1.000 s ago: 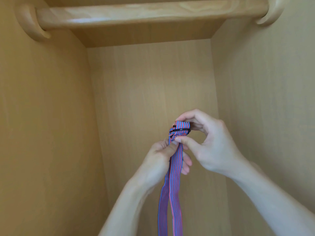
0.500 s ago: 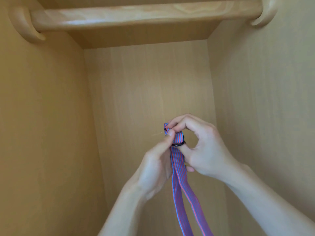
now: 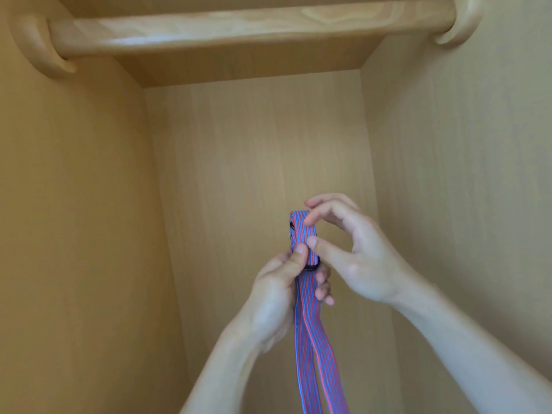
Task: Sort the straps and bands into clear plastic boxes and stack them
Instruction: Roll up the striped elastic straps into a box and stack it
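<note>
Right now, the striped strap [image 3: 307,318] is held up inside the wardrobe [image 3: 254,174], tails hanging off at 6 o'clock. The left hand [image 3: 277,297] pinches it under the fold. The right hand [image 3: 361,258], at 3 o'clock, is curled with its thumb touching; grip unclear. Risk: if the left thumb eases, the fold springs open and the strap drops.

The strap [image 3: 307,309] carries fine blue and red lengthwise stripes with a black buckle [image 3: 312,266], against the light honey-coloured wooden wardrobe [image 3: 254,174].
</note>
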{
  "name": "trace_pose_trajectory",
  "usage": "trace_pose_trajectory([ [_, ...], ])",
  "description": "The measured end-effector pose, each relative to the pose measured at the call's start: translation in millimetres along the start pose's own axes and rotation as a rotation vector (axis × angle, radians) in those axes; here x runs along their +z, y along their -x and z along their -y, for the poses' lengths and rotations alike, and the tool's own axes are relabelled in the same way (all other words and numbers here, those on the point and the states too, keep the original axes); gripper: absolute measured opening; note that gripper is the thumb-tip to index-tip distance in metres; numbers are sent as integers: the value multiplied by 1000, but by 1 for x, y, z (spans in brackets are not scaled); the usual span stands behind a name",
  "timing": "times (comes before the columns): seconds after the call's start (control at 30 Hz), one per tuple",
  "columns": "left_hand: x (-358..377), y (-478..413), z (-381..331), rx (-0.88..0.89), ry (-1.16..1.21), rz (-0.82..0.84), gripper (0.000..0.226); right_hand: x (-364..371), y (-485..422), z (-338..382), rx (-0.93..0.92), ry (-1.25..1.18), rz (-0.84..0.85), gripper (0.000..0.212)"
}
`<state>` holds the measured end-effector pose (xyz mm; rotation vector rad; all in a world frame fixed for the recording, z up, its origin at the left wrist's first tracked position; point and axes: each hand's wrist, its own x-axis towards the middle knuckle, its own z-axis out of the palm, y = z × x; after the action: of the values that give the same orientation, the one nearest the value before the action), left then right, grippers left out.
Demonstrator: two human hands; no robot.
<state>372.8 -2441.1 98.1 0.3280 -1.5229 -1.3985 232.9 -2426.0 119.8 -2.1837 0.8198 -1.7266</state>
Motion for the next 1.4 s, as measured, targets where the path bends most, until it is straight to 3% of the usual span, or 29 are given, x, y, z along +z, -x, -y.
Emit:
trace_pose_trajectory([
  [0.1,2,-1,-1,0,-40,77,23,-5,-9,-7,119,-11,-13,40],
  [0.2,-1,-1,-1,6,-106,89,26,-8,-10,-8,191,-156,68,26],
  [0.33,-3,-2,0,28,-185,67,32,-9,-13,-8,132,-177,-32,26],
  [0.47,-5,-1,-1,6,-81,129,15,-7,-15,-11,107,-244,-52,31],
  [0.57,-7,0,-1,36,-185,144,3,-7,-15,-11,100,-280,-63,31],
  [0.73,-3,-1,0,63,-385,120,27,-16,-17,-10,155,-327,-48,36],
  [0.9,-3,0,-4,35,-336,116,32,-20,-16,-9,159,-360,-29,39],
  [1.03,-7,-1,-2,37,-433,69,28,-18,-17,-10,173,-332,-28,39],
  [1.4,-10,-2,1,206,-581,-31,31,-16,-16,-10,215,-435,57,46],
])
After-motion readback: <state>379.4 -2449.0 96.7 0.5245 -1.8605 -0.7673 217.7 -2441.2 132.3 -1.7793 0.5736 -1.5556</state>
